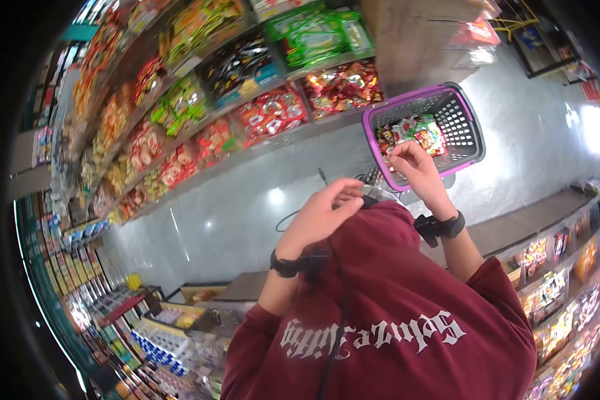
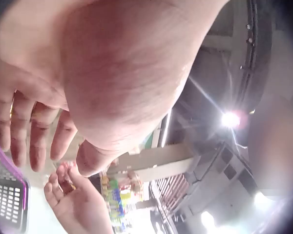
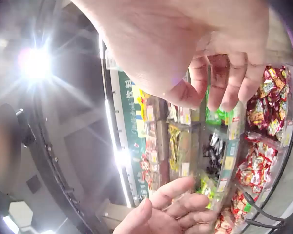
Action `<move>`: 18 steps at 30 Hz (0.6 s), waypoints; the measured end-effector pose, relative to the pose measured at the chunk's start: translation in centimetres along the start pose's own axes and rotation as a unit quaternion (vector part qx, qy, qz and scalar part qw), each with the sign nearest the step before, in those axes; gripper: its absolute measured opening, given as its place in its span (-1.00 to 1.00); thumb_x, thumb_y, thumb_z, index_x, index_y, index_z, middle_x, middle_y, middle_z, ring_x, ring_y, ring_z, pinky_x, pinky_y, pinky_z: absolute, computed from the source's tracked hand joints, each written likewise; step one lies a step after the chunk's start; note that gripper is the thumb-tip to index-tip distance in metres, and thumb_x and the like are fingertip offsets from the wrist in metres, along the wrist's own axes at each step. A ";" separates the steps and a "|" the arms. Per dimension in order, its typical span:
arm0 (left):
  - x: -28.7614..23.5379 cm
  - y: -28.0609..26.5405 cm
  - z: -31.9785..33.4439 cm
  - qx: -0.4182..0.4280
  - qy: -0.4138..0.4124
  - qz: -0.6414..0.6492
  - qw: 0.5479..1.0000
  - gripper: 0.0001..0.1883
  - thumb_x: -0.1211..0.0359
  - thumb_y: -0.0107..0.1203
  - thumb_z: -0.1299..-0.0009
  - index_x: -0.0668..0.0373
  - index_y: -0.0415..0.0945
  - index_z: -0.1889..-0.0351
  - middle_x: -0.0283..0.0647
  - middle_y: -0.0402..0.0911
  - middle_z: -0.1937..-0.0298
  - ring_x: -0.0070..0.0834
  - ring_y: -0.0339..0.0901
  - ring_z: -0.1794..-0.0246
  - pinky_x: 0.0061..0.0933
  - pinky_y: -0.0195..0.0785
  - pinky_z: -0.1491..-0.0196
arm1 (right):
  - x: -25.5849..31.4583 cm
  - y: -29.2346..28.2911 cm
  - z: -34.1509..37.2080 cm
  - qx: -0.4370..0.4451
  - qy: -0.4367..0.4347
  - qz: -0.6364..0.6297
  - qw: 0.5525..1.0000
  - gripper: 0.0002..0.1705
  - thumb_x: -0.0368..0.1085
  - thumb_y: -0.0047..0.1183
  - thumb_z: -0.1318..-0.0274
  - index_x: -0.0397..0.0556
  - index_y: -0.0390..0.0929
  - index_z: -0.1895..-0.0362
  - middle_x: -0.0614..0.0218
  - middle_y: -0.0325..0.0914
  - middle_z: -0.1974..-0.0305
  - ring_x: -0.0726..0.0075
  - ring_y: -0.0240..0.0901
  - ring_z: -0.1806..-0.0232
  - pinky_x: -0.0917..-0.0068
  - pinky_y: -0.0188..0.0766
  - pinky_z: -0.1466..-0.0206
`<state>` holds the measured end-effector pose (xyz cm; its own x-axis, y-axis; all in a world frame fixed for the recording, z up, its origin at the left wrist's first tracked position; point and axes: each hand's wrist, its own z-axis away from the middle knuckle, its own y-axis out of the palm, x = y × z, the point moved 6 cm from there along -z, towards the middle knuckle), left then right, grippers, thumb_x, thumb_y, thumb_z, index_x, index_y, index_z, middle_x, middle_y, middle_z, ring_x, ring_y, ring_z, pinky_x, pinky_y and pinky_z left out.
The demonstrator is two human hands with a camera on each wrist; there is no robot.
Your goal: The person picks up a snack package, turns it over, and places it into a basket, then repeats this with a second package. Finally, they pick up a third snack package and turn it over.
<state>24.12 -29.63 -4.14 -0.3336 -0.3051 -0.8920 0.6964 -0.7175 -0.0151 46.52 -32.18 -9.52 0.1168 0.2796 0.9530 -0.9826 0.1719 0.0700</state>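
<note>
My left hand (image 1: 320, 217) is held in front of the maroon shirt (image 1: 407, 273), its fingers loosely bent with nothing seen in them. To its right, my right hand (image 1: 420, 175) is raised over the near edge of a grey basket with a purple rim (image 1: 373, 137); its fingers are slightly bent and no held item shows. Colourful packets (image 1: 430, 127) lie inside the basket. In the left wrist view, the left fingers (image 2: 38, 139) hang relaxed, apart from the other hand. The right wrist view has the right fingers (image 3: 234, 83) loosely bent before the shelves.
Shelf bins of wrapped snacks (image 1: 270, 113) run along the far side of the grey floor (image 1: 233, 193). More stocked shelves (image 1: 547, 293) stand at the right, and another display (image 1: 160, 340) is at lower left. A dark cable loop (image 1: 287, 220) shows beside the left hand.
</note>
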 end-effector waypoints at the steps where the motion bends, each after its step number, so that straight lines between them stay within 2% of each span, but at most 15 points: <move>1: 0.6 -1.4 1.0 -0.018 0.009 0.007 1.000 -0.64 0.34 0.14 -0.58 0.27 0.49 -0.26 -0.19 0.67 -0.08 -0.49 0.61 -0.07 -0.42 0.47 -0.18 | -0.2 1.5 -0.2 0.030 -0.006 -0.003 1.000 -0.91 -0.40 0.13 -0.37 -0.07 0.52 0.10 0.52 0.54 0.19 0.68 0.43 0.14 0.60 0.39 0.03; 3: 2.4 -4.6 2.9 -0.078 0.017 0.052 0.995 -0.66 0.34 0.13 -0.59 0.27 0.49 -0.25 -0.19 0.68 -0.08 -0.50 0.61 -0.09 -0.43 0.46 -0.18 | -0.4 4.3 -0.5 0.081 -0.025 -0.007 0.996 -0.91 -0.46 0.10 -0.38 -0.08 0.48 0.09 0.45 0.55 0.12 0.60 0.47 0.04 0.54 0.43 -0.10; 4: 2.9 -6.1 3.9 -0.106 0.012 0.058 0.993 -0.66 0.33 0.13 -0.59 0.27 0.50 -0.25 -0.19 0.69 -0.08 -0.50 0.61 -0.09 -0.43 0.45 -0.18 | -0.4 5.6 -0.2 0.115 -0.012 0.040 0.992 -0.88 -0.49 0.11 -0.35 -0.08 0.46 0.10 0.42 0.54 0.08 0.57 0.48 0.00 0.52 0.44 -0.15; 6: 4.2 -8.8 5.8 -0.145 0.005 0.059 0.988 -0.67 0.32 0.12 -0.60 0.26 0.50 -0.25 -0.21 0.70 -0.07 -0.52 0.59 -0.11 -0.46 0.43 -0.17 | -0.1 8.8 0.8 0.149 -0.001 0.027 0.988 -0.88 -0.49 0.11 -0.34 -0.08 0.46 0.10 0.41 0.54 0.08 0.57 0.48 -0.03 0.52 0.44 -0.16; 9: 5.9 -11.5 8.8 -0.139 0.007 0.060 0.988 -0.65 0.31 0.08 -0.62 0.25 0.48 -0.29 -0.16 0.68 -0.10 -0.46 0.59 -0.14 -0.37 0.40 -0.26 | -0.8 13.3 2.8 0.173 0.020 0.028 0.984 -0.88 -0.50 0.10 -0.33 -0.08 0.46 0.10 0.39 0.55 0.08 0.56 0.48 -0.04 0.52 0.43 -0.19; 13: 8.5 -14.3 13.2 -0.137 0.036 0.067 0.988 -0.64 0.31 0.10 -0.62 0.26 0.47 -0.29 -0.17 0.68 -0.09 -0.45 0.59 -0.14 -0.37 0.40 -0.27 | -2.0 19.1 5.7 0.190 0.038 0.058 0.979 -0.92 -0.49 0.08 -0.32 -0.09 0.47 0.15 0.38 0.57 0.09 0.56 0.50 -0.01 0.52 0.45 -0.17; 15: 10.8 -15.5 15.5 -0.144 0.033 0.079 0.986 -0.64 0.32 0.10 -0.61 0.27 0.47 -0.29 -0.17 0.68 -0.08 -0.46 0.59 -0.15 -0.38 0.40 -0.27 | -3.7 21.6 7.1 0.205 0.033 0.064 0.976 -0.94 -0.47 0.10 -0.32 -0.11 0.50 0.16 0.41 0.59 0.13 0.57 0.52 0.06 0.54 0.47 -0.10; 18: 14.8 -17.2 19.2 -0.153 0.030 0.087 0.984 -0.65 0.33 0.11 -0.60 0.27 0.48 -0.27 -0.18 0.68 -0.08 -0.46 0.59 -0.15 -0.40 0.41 -0.25 | -4.5 24.8 9.8 0.210 0.058 0.089 0.972 -0.94 -0.47 0.09 -0.33 -0.12 0.52 0.15 0.41 0.60 0.15 0.55 0.53 0.07 0.51 0.47 -0.12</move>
<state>-5.02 -33.83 -8.42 -0.1601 -0.3624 -0.9182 0.9012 -0.4331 0.0138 20.24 -38.39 -9.16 -0.0692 0.3791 0.9228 -0.9583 -0.2824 0.0441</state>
